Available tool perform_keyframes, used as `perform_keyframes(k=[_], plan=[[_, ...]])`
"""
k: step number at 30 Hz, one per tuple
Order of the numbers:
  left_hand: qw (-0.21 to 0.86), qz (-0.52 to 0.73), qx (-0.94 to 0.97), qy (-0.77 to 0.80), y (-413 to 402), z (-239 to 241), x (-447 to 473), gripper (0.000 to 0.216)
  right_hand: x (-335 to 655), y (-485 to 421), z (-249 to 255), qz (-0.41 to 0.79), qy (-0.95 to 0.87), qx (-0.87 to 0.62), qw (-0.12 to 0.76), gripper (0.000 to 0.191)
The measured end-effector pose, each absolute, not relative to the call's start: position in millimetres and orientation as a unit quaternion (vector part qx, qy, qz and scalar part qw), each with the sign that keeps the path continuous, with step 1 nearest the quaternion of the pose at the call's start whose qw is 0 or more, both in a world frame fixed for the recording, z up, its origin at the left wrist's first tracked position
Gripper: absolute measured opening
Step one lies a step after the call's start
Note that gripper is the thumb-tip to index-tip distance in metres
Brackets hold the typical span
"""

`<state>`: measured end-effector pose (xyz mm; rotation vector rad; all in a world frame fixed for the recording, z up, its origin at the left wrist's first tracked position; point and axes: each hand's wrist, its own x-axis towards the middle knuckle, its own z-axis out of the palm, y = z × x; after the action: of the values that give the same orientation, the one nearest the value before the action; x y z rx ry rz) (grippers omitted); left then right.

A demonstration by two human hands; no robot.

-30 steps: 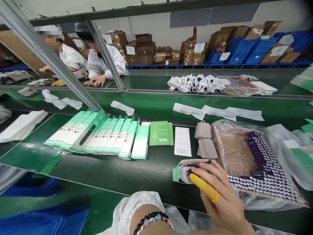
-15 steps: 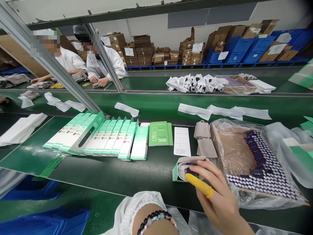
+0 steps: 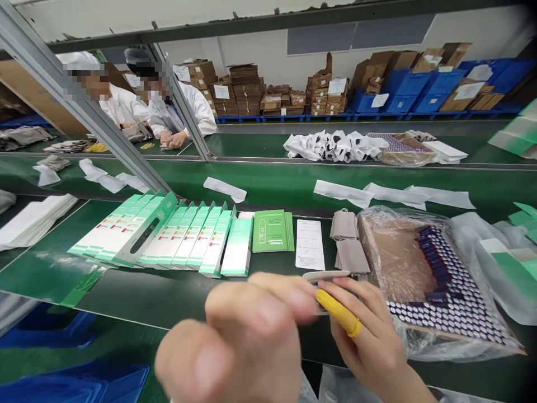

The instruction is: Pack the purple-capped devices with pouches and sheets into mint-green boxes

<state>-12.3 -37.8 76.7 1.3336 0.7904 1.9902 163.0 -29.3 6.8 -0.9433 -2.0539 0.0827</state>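
My left hand (image 3: 247,336) looms blurred close to the camera, its thumb apart from its half-bent fingers and nothing visible between them. It covers most of a small green-and-white box, whose pale flap (image 3: 327,275) shows above. At that box, my right hand (image 3: 361,324) has its fingers bent together, one in a yellow finger cot (image 3: 339,313). What those fingertips grip is hidden. Beyond lie folded grey cloth pouches (image 3: 351,256), a printed white sheet (image 3: 310,244) and green booklets (image 3: 272,230). Right of my right hand is a plastic-lined tray (image 3: 390,263) of batteries (image 3: 465,308).
A row of green-and-white boxes (image 3: 184,235) stands at the left, near a slanted metal post (image 3: 100,106). White strips (image 3: 377,196) lie on the green belt behind. Two people in white work across the line. Blue crates (image 3: 71,386) sit at lower left.
My left hand has come up into view from below and now blocks the small box. My right hand stays at the box. The dark piece by its fingertips is now hidden.
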Motion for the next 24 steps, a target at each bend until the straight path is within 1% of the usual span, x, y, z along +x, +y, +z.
perform_keyframes(k=[2, 4, 5, 8, 9, 11, 14, 17, 20, 24], plan=[[0.261, 0.791, 0.495, 0.247, -18.6, 59.0, -8.4, 0.042, 161.3, -25.7, 10.8, 0.011, -0.840, -0.359, 0.407, 0.047], [0.268, 0.775, 0.512, 0.256, -4.6, 30.3, -6.3, 0.050, 159.8, -21.8, 13.5, -0.001, -0.853, -0.347, 0.390, 0.040], [0.303, 0.743, 0.534, 0.267, -0.3, 14.3, -6.5, 0.058, 159.1, -20.1, 14.1, -0.004, -0.856, -0.345, 0.385, 0.038], [0.426, 0.599, 0.611, 0.294, 2.0, -25.8, -10.9, 0.089, 157.9, -17.5, 13.5, -0.005, -0.862, -0.343, 0.374, 0.038], [0.453, 0.551, 0.632, 0.303, 0.2, -33.7, -12.5, 0.092, 157.7, -17.6, 12.9, -0.004, -0.862, -0.344, 0.373, 0.038], [0.470, 0.484, 0.659, 0.331, -4.5, -41.0, -14.6, 0.082, 157.1, -18.7, 12.2, 0.001, -0.861, -0.344, 0.375, 0.038], [0.455, 0.458, 0.667, 0.373, -9.8, -39.9, -14.4, 0.062, 155.6, -20.9, 14.2, 0.002, -0.861, -0.343, 0.375, 0.033], [0.446, 0.461, 0.665, 0.382, -11.1, -39.3, -13.4, 0.059, 156.5, -22.4, 17.3, -0.008, -0.864, -0.352, 0.359, 0.031], [0.432, 0.470, 0.662, 0.393, -11.9, -43.2, -13.4, 0.062, 163.2, -25.7, 15.3, 0.002, -0.859, -0.351, 0.373, 0.042], [0.435, 0.472, 0.658, 0.394, -14.8, -47.2, -12.5, 0.061, 174.7, -33.6, 2.6, -0.003, -0.802, -0.404, 0.441, 0.062]])
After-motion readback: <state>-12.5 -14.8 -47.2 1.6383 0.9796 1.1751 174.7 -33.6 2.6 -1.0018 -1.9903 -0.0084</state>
